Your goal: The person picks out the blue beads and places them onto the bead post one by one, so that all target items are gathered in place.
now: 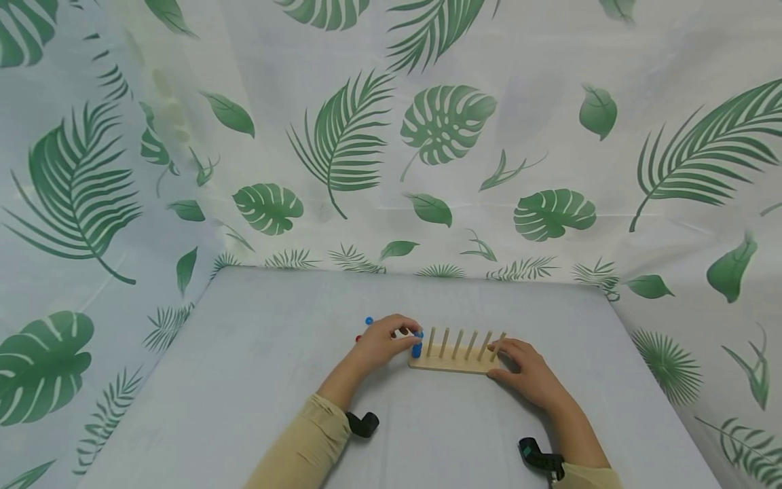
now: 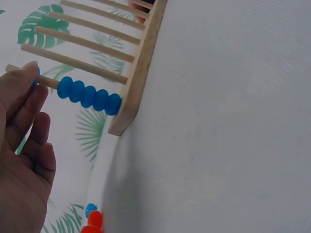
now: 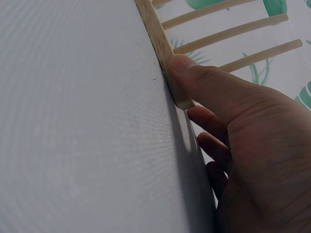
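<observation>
A wooden peg board (image 1: 452, 365) with several upright pegs stands on the table. Stacked at the bottom of its leftmost peg are several blue beads (image 2: 87, 96). Higher on that peg, my left hand (image 1: 380, 345) pinches another blue bead (image 2: 37, 76) between thumb and fingertips; the bead is around the peg, apart from the stack. The other pegs carry no beads. My right hand (image 1: 530, 373) holds the board's right end, its thumb (image 3: 184, 68) on the near edge and its fingers behind, partly hidden.
Left of the board, behind my left hand, lie a loose blue bead (image 1: 369, 320) and red beads (image 2: 95, 219), partly hidden by the hand in the head view. A pale cloth (image 1: 275, 339) covers the table. Leaf-printed curtains (image 1: 366, 204) hang at the back and sides.
</observation>
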The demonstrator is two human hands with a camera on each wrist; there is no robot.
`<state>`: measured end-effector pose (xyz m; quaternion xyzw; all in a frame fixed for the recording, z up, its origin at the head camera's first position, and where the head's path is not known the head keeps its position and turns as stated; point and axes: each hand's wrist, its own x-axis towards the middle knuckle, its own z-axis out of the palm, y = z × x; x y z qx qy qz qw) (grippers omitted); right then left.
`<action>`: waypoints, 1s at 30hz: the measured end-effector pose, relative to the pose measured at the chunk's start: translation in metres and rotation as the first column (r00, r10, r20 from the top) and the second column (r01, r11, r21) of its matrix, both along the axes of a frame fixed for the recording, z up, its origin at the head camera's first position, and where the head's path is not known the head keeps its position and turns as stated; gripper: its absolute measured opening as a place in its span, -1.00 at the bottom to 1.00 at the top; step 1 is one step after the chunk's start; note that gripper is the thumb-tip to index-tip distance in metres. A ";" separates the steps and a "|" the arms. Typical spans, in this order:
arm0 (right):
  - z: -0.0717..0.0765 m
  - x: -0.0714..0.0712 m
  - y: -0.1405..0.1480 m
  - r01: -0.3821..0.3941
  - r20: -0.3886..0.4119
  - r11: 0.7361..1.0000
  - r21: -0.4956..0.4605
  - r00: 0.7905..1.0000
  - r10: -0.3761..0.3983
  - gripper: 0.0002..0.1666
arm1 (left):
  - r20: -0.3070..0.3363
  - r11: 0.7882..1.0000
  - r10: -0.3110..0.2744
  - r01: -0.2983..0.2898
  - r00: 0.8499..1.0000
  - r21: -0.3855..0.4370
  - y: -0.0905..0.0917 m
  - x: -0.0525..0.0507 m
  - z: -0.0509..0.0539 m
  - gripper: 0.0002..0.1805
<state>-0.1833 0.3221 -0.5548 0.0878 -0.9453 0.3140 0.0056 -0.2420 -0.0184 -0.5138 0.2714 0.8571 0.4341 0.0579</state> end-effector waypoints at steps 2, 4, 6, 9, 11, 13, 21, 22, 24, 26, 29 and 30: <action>0.000 0.000 0.000 0.001 -0.003 1.000 -0.001 1.000 -0.001 -0.32 | 0.000 1.000 0.000 0.000 1.000 0.007 0.000 0.000 -0.003 -0.74; -0.001 0.000 0.001 0.002 -0.005 1.000 0.000 1.000 -0.002 -0.33 | 0.007 1.000 0.003 -0.003 1.000 0.015 0.000 0.000 -0.006 -0.73; -0.001 -0.001 0.001 0.002 -0.004 1.000 0.002 1.000 -0.002 -0.33 | 0.011 1.000 0.006 -0.006 1.000 0.022 0.001 0.001 -0.009 -0.73; -0.001 -0.001 0.001 0.001 -0.004 1.000 0.003 1.000 -0.001 -0.32 | 0.018 1.000 0.012 -0.012 1.000 0.022 0.001 0.001 -0.012 -0.72; -0.001 -0.001 0.001 0.000 -0.002 1.000 0.003 1.000 0.000 -0.33 | 0.017 1.000 0.016 -0.016 1.000 0.020 0.001 0.001 -0.013 -0.72; -0.001 0.000 0.001 -0.002 -0.004 1.000 0.005 1.000 0.002 -0.33 | 0.017 1.000 0.020 -0.020 1.000 0.010 0.001 0.002 -0.014 -0.72; 0.000 0.000 0.000 0.002 -0.003 1.000 0.002 1.000 -0.002 -0.33 | 0.027 0.999 0.035 -0.035 0.999 -0.004 0.003 0.003 -0.017 -0.74; 0.000 0.000 0.000 0.002 -0.004 1.000 0.003 1.000 -0.002 -0.33 | 0.027 0.999 0.036 -0.036 0.999 -0.003 0.003 0.003 -0.017 -0.75; 0.000 0.000 -0.001 -0.001 -0.008 1.000 0.005 1.000 0.001 -0.34 | 0.026 0.999 0.037 -0.037 0.999 0.000 0.003 0.003 -0.018 -0.76; 0.000 -0.001 0.000 -0.002 -0.011 1.000 0.004 1.000 0.002 -0.34 | 0.027 0.999 0.037 -0.037 0.999 0.001 0.002 0.003 -0.018 -0.76; 0.000 -0.001 0.000 -0.004 -0.012 1.000 0.003 1.000 0.004 -0.34 | 0.025 0.999 0.037 -0.037 0.999 -0.003 0.002 0.003 -0.018 -0.75; 0.000 -0.001 0.000 -0.004 -0.012 1.000 0.002 1.000 0.004 -0.34 | 0.025 0.999 0.037 -0.037 0.999 -0.005 0.002 0.003 -0.018 -0.75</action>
